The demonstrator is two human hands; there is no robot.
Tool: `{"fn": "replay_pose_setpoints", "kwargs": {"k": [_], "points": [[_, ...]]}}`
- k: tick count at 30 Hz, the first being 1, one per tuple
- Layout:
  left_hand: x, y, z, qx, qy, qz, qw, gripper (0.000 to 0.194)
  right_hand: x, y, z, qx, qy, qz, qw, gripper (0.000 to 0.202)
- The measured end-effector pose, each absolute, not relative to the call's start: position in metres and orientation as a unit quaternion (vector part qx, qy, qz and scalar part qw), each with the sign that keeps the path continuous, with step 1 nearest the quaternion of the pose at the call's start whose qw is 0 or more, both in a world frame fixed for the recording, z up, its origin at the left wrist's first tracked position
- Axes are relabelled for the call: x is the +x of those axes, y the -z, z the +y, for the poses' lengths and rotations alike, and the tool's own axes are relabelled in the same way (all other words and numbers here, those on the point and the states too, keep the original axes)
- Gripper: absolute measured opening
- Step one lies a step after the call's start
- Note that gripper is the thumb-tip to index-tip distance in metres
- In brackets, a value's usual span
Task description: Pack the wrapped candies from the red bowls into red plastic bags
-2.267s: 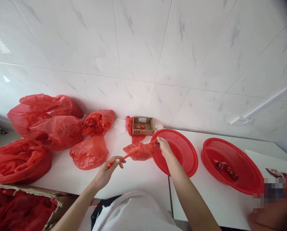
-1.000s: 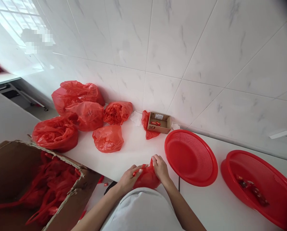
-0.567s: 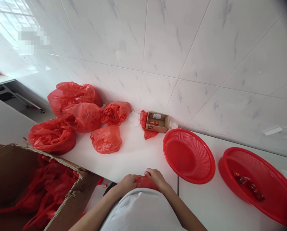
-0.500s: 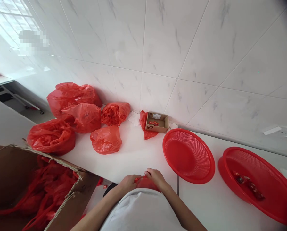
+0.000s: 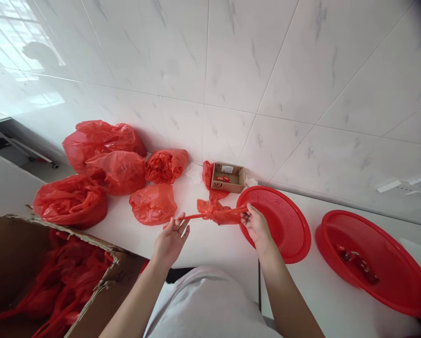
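Note:
A knotted red plastic bag [image 5: 226, 215] is stretched out sideways above the white table. My left hand [image 5: 170, 240] pinches one twisted end of it. At the other end, my right hand [image 5: 257, 224] grips a thin strip of the bag between thumb and fingers. The knot shows a little left of the bag's middle. Just behind my right hand is a red perforated basket [image 5: 277, 225]; nothing shows inside its visible part. Nearest to my left hand on the table is a closed-up red bag [image 5: 153, 204].
Several bulky red bags [image 5: 101, 141] stand along the wall at left. A cardboard box [image 5: 122, 277] of red bags is at lower left. A small carton [image 5: 228, 187] with red packets sits at the wall. Another red basket [image 5: 404, 281] at right holds small wrapped items.
Both hands have moved forward and apart from close to my body, drawing the red bag out between them. It now shows a knot.

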State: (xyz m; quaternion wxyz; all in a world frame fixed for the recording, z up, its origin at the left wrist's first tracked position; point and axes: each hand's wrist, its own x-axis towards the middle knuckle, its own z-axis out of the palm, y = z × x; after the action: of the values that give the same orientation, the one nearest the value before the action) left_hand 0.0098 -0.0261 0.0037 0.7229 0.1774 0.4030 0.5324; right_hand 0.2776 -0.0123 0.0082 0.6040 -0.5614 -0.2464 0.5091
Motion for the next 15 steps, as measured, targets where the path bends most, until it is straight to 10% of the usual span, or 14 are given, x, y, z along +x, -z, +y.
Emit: {"fn": "replay_pose_setpoints", "kwargs": {"k": [9, 15], "points": [[-0.009, -0.024, -0.014, 0.231, -0.57, 0.431, 0.66, 0.028, 0.266, -0.039, -0.025, -0.572, -0.517, -0.366, 0.521, 0.032], [0.018, -0.033, -0.046, 0.629, -0.294, 0.472, 0.543, 0.029, 0.207, -0.075, -0.046, -0.497, -0.469, -0.633, 0.364, 0.031]]}}
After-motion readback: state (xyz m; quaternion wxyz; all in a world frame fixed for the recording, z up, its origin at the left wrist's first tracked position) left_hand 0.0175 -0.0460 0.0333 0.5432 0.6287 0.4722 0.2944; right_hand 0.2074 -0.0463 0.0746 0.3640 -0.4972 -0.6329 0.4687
